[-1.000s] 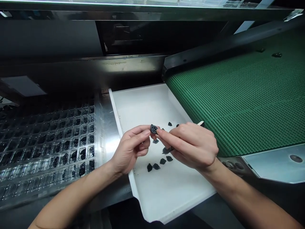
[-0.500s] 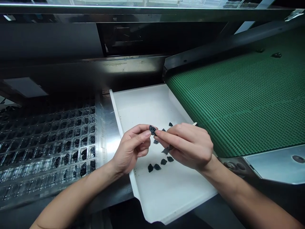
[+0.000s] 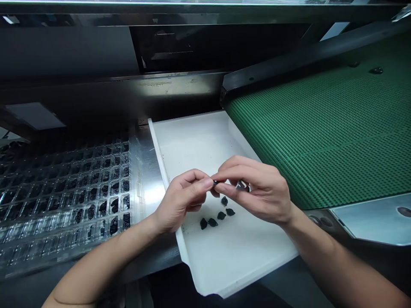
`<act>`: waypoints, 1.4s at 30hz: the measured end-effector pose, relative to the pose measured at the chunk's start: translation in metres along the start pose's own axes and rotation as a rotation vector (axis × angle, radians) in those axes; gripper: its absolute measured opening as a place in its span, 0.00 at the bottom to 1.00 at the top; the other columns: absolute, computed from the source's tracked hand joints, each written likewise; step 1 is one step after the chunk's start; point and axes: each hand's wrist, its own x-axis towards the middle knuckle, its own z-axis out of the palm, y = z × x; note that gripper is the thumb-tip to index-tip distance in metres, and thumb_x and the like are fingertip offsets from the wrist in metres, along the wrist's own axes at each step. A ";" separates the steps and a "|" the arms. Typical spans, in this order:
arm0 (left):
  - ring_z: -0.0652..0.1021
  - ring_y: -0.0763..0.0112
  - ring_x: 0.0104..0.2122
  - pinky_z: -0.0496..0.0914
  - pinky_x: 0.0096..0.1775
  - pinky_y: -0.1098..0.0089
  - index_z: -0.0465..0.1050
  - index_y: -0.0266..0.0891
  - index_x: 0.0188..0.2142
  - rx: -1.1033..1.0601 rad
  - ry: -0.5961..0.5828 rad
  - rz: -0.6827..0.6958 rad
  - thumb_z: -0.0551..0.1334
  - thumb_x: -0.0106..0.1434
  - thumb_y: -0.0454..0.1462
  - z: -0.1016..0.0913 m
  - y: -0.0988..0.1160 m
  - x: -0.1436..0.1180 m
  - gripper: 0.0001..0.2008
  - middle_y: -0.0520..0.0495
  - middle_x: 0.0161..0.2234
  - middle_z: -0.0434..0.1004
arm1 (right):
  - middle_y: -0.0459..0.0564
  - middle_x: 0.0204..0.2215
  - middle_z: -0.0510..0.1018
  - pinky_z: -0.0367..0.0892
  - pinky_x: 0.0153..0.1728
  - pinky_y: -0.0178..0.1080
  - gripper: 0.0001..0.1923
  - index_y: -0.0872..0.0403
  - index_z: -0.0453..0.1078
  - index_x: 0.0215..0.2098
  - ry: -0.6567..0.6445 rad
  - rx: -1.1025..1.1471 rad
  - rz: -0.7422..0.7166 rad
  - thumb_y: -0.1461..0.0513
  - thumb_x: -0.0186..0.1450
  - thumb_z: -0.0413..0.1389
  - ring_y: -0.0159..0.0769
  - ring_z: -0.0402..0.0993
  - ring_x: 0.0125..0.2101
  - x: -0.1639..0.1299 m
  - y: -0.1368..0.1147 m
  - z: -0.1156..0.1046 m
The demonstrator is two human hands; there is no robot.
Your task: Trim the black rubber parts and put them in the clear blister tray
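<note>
Above the white tray [image 3: 205, 141], left hand [image 3: 183, 201] and right hand [image 3: 260, 192] together pinch a small black part [image 3: 215, 183].

Small black part [image 3: 215, 183]: a second ago held face-up above the white tray [image 3: 192, 141], its round spoked face plainly shown; now turned edge-on and almost wholly hidden between the fingertips of both hands, only a dark sliver showing.

Right hand [image 3: 257, 192]: formerly lying flat and low over the white tray, index finger extended toward the part; now raised and curled, thumb and forefinger pinching the part from the right. The pale stick-like tool that projected behind this hand toward the green belt no longer shows.

Left hand [image 3: 183, 199]: shifted slightly down the tray, thumb now closed tighter on the part.

Loose parts in the white tray: those beyond the hands are now covered by the right hand.
</note>
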 end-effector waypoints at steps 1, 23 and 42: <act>0.58 0.84 0.24 0.52 0.25 0.80 0.78 0.39 0.43 -0.012 0.002 0.037 0.75 0.68 0.50 -0.001 -0.002 0.000 0.17 0.52 0.31 0.69 | 0.49 0.38 0.80 0.70 0.32 0.33 0.07 0.56 0.80 0.49 0.033 0.045 0.063 0.69 0.74 0.64 0.28 0.76 0.36 0.000 -0.001 0.001; 0.60 0.90 0.20 0.53 0.19 0.84 0.88 0.44 0.42 -0.115 0.165 0.179 0.83 0.58 0.43 -0.001 -0.004 0.005 0.14 0.47 0.38 0.79 | 0.50 0.43 0.74 0.70 0.37 0.32 0.18 0.59 0.71 0.66 0.101 -0.082 0.096 0.57 0.85 0.51 0.25 0.71 0.37 -0.010 0.002 0.010; 0.58 0.87 0.19 0.57 0.20 0.85 0.86 0.42 0.38 -0.132 0.174 0.181 0.84 0.58 0.42 -0.002 -0.003 0.004 0.13 0.54 0.24 0.69 | 0.50 0.54 0.84 0.75 0.42 0.37 0.18 0.59 0.72 0.65 0.018 -0.262 -0.059 0.68 0.78 0.60 0.33 0.84 0.45 -0.008 0.002 0.012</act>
